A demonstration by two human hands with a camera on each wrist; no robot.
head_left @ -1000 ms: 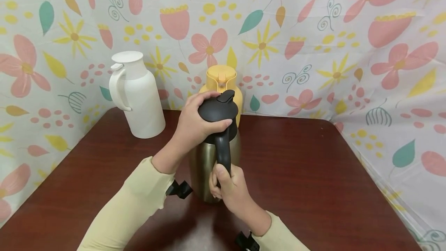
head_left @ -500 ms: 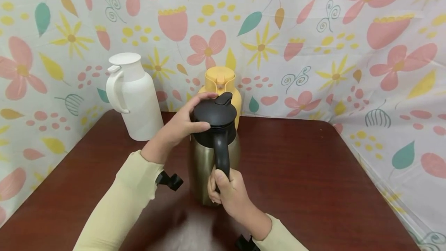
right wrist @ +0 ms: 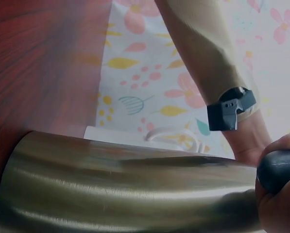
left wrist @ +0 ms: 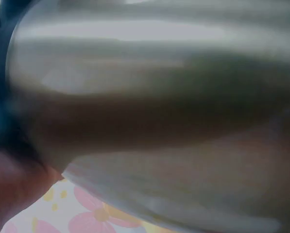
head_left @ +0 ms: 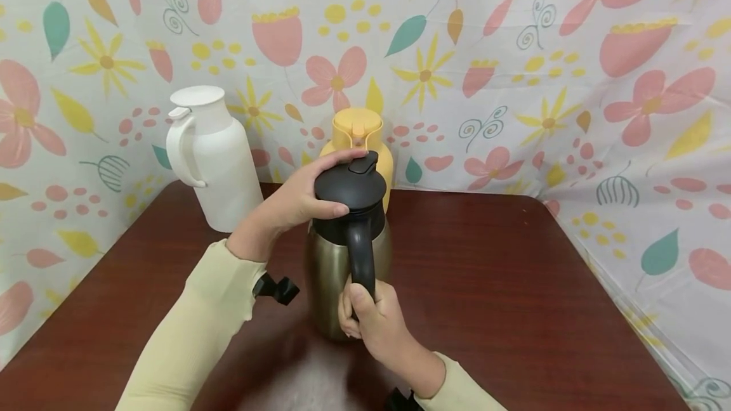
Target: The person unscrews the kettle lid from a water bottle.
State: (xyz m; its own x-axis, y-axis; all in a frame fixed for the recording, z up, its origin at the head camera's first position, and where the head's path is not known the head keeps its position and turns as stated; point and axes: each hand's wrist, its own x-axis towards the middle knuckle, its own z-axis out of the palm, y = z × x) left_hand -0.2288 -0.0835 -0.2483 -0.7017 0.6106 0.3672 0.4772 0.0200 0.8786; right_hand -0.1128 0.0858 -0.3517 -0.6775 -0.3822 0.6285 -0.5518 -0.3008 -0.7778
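Observation:
A bronze-coloured steel thermos jug (head_left: 330,278) with a black top stands upright on the table. My left hand (head_left: 297,198) grips its round black lid (head_left: 349,188) from the left, thumb on the near side and fingers toward the far side. Lower down, my right hand (head_left: 377,321) holds the black handle (head_left: 361,252), fingers curled round it. The left wrist view is mostly filled by the blurred steel body (left wrist: 135,73). In the right wrist view the same body (right wrist: 125,187) lies across the picture, with the handle's dark end (right wrist: 278,170) in my right hand.
A white jug (head_left: 223,160) with a handle stands at the back left. Close behind the steel jug is a yellow flask (head_left: 358,120), partly hidden. A flowered cloth (head_left: 514,68) hangs along the back and sides of the dark red table (head_left: 474,284).
My left hand has slid back leftward over the lid, its thumb away from the handle side, and then edged slightly right. The right hand keeps its hold on the handle.

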